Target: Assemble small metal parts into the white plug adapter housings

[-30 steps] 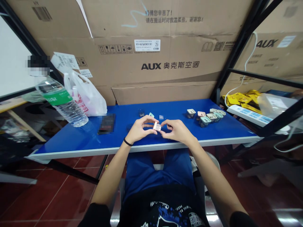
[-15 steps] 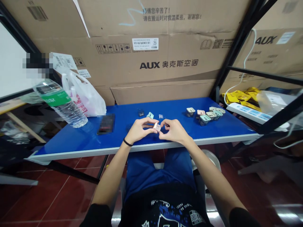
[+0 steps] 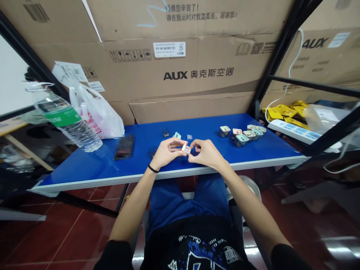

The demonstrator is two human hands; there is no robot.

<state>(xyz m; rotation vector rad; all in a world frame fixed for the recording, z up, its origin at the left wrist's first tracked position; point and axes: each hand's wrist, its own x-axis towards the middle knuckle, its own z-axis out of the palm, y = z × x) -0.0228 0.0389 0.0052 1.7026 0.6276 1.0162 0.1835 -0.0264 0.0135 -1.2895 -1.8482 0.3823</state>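
Observation:
Between my two hands, just above the table's front edge, is a small pale pinkish-white plastic piece (image 3: pixel 186 149), too small to make out fully. My left hand (image 3: pixel 168 152) pinches it by its left side. The thumb and forefinger of my right hand (image 3: pixel 207 153) close at its right edge. Behind the hands lie a mint-green lid (image 3: pixel 177 135), partly covered by my left fingers, and a small clear flat piece with white marks (image 3: pixel 189 137). A small clear dark-looking tub (image 3: pixel 165 132) stands to their left. Another dark tub (image 3: pixel 153 151) is half hidden by my left hand.
Several small clear tubs with pastel lids (image 3: pixel 242 139) are grouped on the right of the blue table (image 3: pixel 202 125). On the left are a tilted water bottle (image 3: pixel 67 118), a white plastic bag (image 3: pixel 108 120) and a dark flat object (image 3: pixel 124 147). A power strip (image 3: pixel 298 132) lies at far right.
The view has shifted slightly. The pale piece has turned a little between my hands, and my right fingers have shifted slightly at its edge.

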